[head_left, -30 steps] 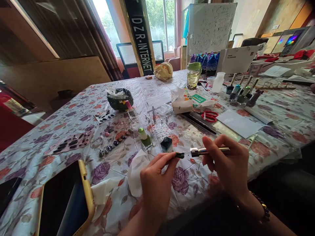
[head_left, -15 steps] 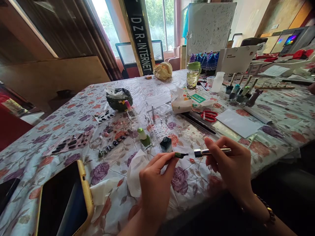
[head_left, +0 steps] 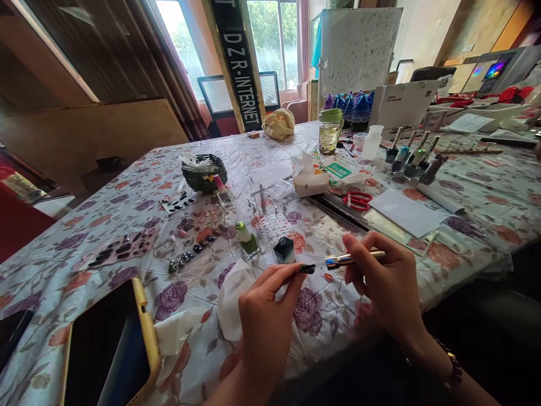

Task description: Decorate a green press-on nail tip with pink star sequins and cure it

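Observation:
Between the thumb and fingertips of my left hand (head_left: 268, 307) is a small dark green false nail (head_left: 307, 269). My right hand (head_left: 386, 279) is closed on a nail polish brush (head_left: 338, 261) with a shiny metallic handle. The brush points left, its tip right at the nail's end; whether they touch is too small to tell. Just behind my left fingertips stands a dark square polish bottle (head_left: 284, 249). A green polish bottle (head_left: 247, 241) with a pale cap is a little to its left. Crumpled white tissue (head_left: 231, 301) lies beside my left hand.
A yellow-cased phone (head_left: 110, 344) lies front left. False nails (head_left: 194, 250) sit in rows on the flowered tablecloth, near a dark basket (head_left: 204, 172). Behind my right hand are red scissors (head_left: 357, 200), white paper (head_left: 406, 212), a tissue pack (head_left: 310, 181) and several polish bottles (head_left: 416, 158).
My right hand has moved slightly left with the brush, bringing it closer to the nail. The brush bristles, seen over the nail's end before, now barely show. My left hand has hardly moved.

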`<state>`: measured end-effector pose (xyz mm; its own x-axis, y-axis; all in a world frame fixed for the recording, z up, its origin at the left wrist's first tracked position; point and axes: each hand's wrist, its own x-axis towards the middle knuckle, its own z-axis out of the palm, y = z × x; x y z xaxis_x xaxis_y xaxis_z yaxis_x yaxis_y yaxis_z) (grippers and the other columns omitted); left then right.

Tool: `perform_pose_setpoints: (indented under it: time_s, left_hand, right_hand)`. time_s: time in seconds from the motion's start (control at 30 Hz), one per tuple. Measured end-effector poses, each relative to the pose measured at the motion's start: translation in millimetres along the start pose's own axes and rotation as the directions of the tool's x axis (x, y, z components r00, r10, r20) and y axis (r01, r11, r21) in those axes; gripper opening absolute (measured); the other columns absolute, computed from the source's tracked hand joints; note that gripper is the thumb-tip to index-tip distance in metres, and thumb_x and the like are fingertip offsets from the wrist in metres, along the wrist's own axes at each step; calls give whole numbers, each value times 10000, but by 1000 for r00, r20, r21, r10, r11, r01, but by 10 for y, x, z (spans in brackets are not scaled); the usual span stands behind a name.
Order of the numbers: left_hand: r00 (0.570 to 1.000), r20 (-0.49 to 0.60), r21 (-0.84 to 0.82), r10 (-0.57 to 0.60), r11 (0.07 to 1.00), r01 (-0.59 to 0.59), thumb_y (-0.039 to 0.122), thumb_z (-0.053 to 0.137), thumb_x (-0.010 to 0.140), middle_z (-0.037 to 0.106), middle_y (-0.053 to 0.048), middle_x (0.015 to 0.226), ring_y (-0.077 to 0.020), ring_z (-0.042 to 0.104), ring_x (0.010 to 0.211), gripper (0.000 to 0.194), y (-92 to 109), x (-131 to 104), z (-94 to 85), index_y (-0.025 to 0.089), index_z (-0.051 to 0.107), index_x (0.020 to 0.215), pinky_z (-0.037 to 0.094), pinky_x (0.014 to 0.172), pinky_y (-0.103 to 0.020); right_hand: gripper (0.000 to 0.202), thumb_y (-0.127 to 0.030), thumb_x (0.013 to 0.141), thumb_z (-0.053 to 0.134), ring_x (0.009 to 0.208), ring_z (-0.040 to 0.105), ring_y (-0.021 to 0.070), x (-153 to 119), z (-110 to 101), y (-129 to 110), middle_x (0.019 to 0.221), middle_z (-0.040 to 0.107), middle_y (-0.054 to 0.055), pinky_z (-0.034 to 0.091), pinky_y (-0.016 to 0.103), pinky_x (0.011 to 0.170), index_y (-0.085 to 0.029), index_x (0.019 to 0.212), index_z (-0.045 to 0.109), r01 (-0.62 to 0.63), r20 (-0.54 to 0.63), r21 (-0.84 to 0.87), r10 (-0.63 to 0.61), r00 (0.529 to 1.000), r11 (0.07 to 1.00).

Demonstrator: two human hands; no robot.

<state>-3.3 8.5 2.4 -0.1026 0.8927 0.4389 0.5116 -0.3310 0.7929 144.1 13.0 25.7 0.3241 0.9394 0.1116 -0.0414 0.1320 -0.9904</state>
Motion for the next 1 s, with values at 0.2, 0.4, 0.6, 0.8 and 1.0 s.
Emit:
perform_pose_setpoints:
  time_s: [0.2, 0.4, 0.6, 0.8, 1.0]
  left_hand:
    - [1000, -3, 7, -22, 1000, 22, 189, 662, 727, 693, 29, 791, -111, 635, 705, 102, -13, -1, -12, 207, 709, 816, 505, 678, -201]
    - [999, 21, 21, -36, 999, 36, 189, 656, 724, 704, 16, 783, -133, 644, 704, 110, -2, 13, 3, 207, 718, 813, 514, 682, -229]
    - [977, 200, 87, -68, 995, 51, 132, 649, 709, 718, 9, 771, -135, 653, 666, 132, 47, 24, 0, 202, 725, 792, 514, 638, -229]
    - [955, 287, 163, -77, 986, 30, 105, 641, 707, 709, -2, 756, -140, 647, 667, 146, 24, 43, 10, 200, 728, 775, 507, 655, -248]
    - [947, 318, 145, -35, 989, -13, 121, 627, 730, 689, -18, 766, -146, 640, 701, 137, -1, 33, 16, 202, 730, 770, 506, 674, -261]
  right_hand:
    - [399, -420, 754, 629, 299, 371, 27, 34, -134, 84, 376, 518, -38, 276, 123, 308, -154, 532, 430, 2, -15, -82, -3, 1000, 997]
    - [350, -396, 769, 622, 338, 401, 34, 110, -198, 55, 437, 550, -40, 282, 126, 320, -165, 578, 441, 56, -28, -41, -57, 998, 998]
    - [304, -369, 763, 627, 353, 428, 42, 374, 72, -152, 432, 552, -32, 313, 143, 357, -165, 591, 481, 308, 125, -208, -287, 950, 929]
    - [314, -319, 770, 595, 325, 411, 37, 553, 328, -186, 370, 508, -45, 296, 141, 368, -164, 538, 452, 393, 228, -285, -337, 914, 874]
    - [320, -332, 779, 556, 332, 416, 44, 610, 357, -55, 375, 521, -41, 299, 150, 394, -166, 526, 449, 376, 238, -324, -310, 921, 868]
